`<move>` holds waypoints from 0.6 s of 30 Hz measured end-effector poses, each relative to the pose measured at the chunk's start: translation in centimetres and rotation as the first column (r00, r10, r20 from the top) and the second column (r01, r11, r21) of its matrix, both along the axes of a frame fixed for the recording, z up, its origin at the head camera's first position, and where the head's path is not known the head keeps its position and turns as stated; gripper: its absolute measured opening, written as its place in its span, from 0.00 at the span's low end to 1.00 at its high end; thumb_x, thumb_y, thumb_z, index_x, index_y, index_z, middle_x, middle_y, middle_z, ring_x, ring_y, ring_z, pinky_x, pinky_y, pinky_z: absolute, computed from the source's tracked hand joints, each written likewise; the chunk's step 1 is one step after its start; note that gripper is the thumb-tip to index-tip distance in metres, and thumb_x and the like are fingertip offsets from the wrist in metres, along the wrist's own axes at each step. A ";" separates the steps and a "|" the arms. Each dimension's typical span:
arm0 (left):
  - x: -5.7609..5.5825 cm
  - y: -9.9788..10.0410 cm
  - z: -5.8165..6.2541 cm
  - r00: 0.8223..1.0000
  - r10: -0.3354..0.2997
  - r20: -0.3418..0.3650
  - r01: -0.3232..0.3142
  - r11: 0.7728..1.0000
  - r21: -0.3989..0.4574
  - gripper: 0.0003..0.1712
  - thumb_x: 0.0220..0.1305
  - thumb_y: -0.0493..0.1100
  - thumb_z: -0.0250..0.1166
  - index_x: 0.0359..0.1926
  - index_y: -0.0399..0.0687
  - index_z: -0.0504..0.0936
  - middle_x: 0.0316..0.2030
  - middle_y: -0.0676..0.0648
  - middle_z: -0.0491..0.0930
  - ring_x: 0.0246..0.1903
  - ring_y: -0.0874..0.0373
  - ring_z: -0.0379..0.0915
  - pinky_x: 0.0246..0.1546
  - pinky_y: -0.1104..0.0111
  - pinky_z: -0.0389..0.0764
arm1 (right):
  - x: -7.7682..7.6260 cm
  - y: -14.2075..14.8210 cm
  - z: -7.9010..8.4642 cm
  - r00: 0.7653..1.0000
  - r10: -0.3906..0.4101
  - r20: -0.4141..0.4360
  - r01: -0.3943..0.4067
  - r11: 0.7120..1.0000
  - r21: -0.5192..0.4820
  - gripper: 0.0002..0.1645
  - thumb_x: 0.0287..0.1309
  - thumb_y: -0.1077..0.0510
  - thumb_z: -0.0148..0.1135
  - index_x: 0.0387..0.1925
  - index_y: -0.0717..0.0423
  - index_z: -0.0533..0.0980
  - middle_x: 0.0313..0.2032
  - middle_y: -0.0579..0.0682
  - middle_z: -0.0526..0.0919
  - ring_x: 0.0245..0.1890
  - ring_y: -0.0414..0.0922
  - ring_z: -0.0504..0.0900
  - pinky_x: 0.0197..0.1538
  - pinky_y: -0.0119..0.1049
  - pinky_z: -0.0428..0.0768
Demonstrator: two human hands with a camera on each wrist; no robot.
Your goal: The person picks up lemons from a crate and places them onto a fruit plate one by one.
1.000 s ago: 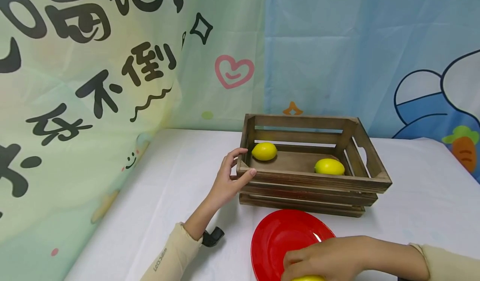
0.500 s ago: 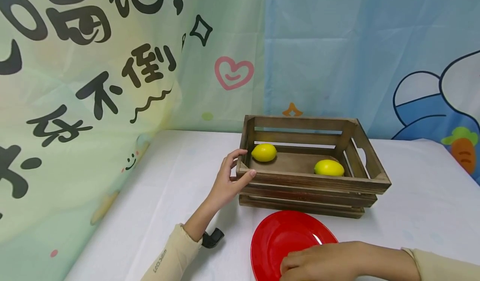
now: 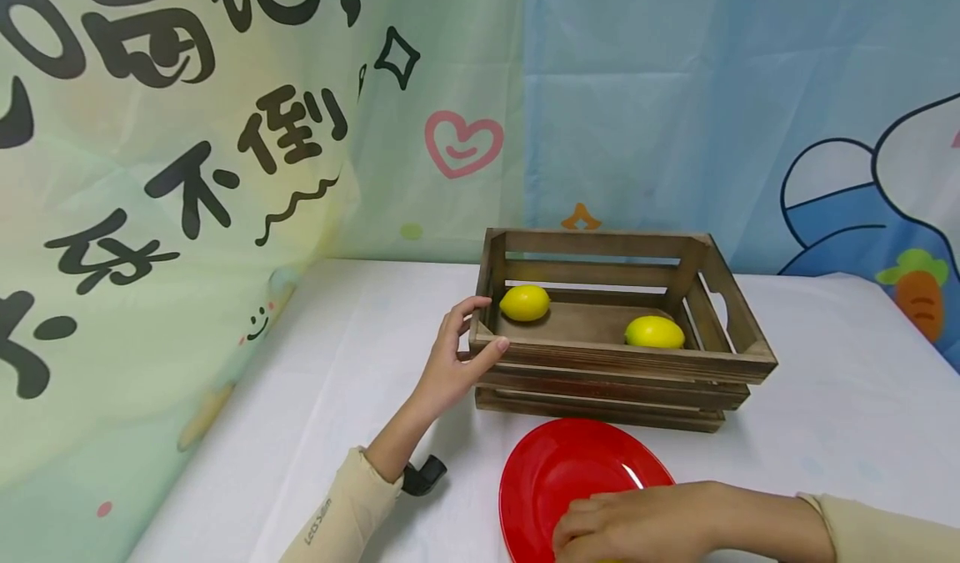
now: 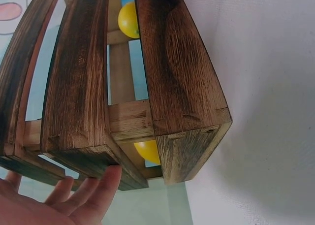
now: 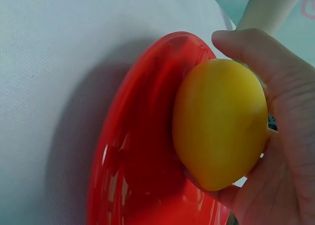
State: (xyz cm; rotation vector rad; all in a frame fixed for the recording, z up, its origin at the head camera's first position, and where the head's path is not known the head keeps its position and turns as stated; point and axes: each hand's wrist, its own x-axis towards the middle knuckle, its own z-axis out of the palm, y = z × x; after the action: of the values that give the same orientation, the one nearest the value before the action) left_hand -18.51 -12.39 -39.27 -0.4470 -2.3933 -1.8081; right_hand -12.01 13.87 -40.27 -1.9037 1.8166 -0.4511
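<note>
A brown slatted wooden crate (image 3: 615,375) stands on the table with a yellow lemon (image 3: 524,304) at its left and another lemon (image 3: 655,332) at its right. My left hand (image 3: 455,364) grips the crate's left end, thumb over the front rim and fingers along the side. In the left wrist view, fingers (image 4: 101,193) lie against the end slats. Over the red plate (image 3: 551,463), my right hand (image 3: 645,523) holds a third lemon (image 5: 219,124) between thumb and curled fingers. From the head view that lemon is mostly hidden; whether it touches the plate I cannot tell.
A white cloth covers the table (image 3: 360,321). Printed fabric (image 3: 630,113) hangs behind and along the left side. The plate lies just in front of the crate. A black wrist strap piece (image 3: 424,475) juts from my left sleeve.
My right hand has shifted slightly left and lower over the plate, and less of its lemon shows. My left hand keeps its place on the crate.
</note>
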 end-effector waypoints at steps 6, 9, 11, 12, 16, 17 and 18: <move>-0.1 0.0 0.0 1.000 0.001 -0.002 -0.001 1.000 0.002 0.33 0.64 0.48 0.64 0.68 0.60 0.63 0.71 0.46 0.55 0.68 0.40 0.55 0.56 0.46 0.73 | 0.0 -0.1 0.2 1.000 -0.004 0.025 0.004 1.000 0.009 0.26 0.65 0.48 0.58 0.64 0.40 0.69 0.57 0.37 0.74 0.58 0.31 0.68 0.56 0.24 0.71; -0.1 0.0 -0.1 1.000 0.000 -0.003 0.000 1.000 0.004 0.33 0.64 0.48 0.64 0.68 0.60 0.63 0.71 0.45 0.55 0.68 0.39 0.55 0.56 0.47 0.73 | -0.1 -0.2 0.4 0.999 -0.016 0.050 0.015 1.000 0.016 0.28 0.64 0.47 0.60 0.64 0.38 0.69 0.58 0.36 0.73 0.60 0.31 0.68 0.56 0.26 0.72; -0.2 0.0 -0.1 1.000 0.001 -0.004 -0.001 1.000 0.003 0.33 0.64 0.48 0.64 0.68 0.60 0.64 0.71 0.45 0.56 0.68 0.39 0.55 0.56 0.47 0.73 | -0.2 -0.2 0.7 0.997 -0.030 0.073 0.028 0.999 0.018 0.31 0.61 0.46 0.63 0.65 0.37 0.67 0.59 0.35 0.72 0.60 0.31 0.67 0.56 0.26 0.73; -0.2 0.0 -0.1 1.000 0.001 -0.004 -0.001 1.000 0.004 0.33 0.64 0.48 0.64 0.68 0.60 0.64 0.71 0.46 0.56 0.68 0.39 0.55 0.56 0.47 0.73 | -0.2 -0.3 0.9 0.995 -0.039 0.088 0.037 0.999 0.021 0.32 0.60 0.45 0.64 0.65 0.36 0.67 0.59 0.35 0.71 0.60 0.31 0.67 0.55 0.26 0.73; -0.1 0.1 -0.1 1.000 0.004 -0.004 -0.004 1.000 0.006 0.33 0.64 0.48 0.64 0.67 0.60 0.64 0.71 0.46 0.56 0.68 0.39 0.56 0.56 0.47 0.73 | -0.2 -0.4 2.2 0.987 -0.069 0.143 0.064 0.997 0.037 0.35 0.57 0.43 0.65 0.66 0.34 0.66 0.61 0.35 0.69 0.60 0.31 0.66 0.53 0.25 0.74; -0.1 0.1 -0.1 1.000 0.004 -0.004 -0.004 1.000 0.007 0.33 0.64 0.48 0.65 0.67 0.60 0.64 0.70 0.46 0.56 0.67 0.40 0.56 0.56 0.47 0.73 | -0.3 -0.4 2.6 0.986 -0.072 0.149 0.067 0.997 0.039 0.34 0.58 0.43 0.64 0.65 0.34 0.66 0.61 0.35 0.69 0.61 0.32 0.66 0.54 0.26 0.74; -0.1 0.1 -0.1 1.000 0.004 -0.004 -0.004 1.000 0.007 0.33 0.64 0.48 0.65 0.67 0.60 0.64 0.70 0.46 0.56 0.68 0.40 0.56 0.56 0.47 0.73 | -0.3 -0.4 2.9 0.985 -0.077 0.156 0.071 0.997 0.044 0.33 0.59 0.42 0.63 0.65 0.34 0.65 0.61 0.35 0.69 0.61 0.32 0.65 0.54 0.27 0.75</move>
State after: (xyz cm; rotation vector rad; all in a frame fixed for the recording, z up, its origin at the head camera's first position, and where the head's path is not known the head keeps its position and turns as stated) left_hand -18.60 -12.32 -39.34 -0.4440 -2.3823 -1.8120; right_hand -12.34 13.44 -37.36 -1.7282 1.7841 -0.5719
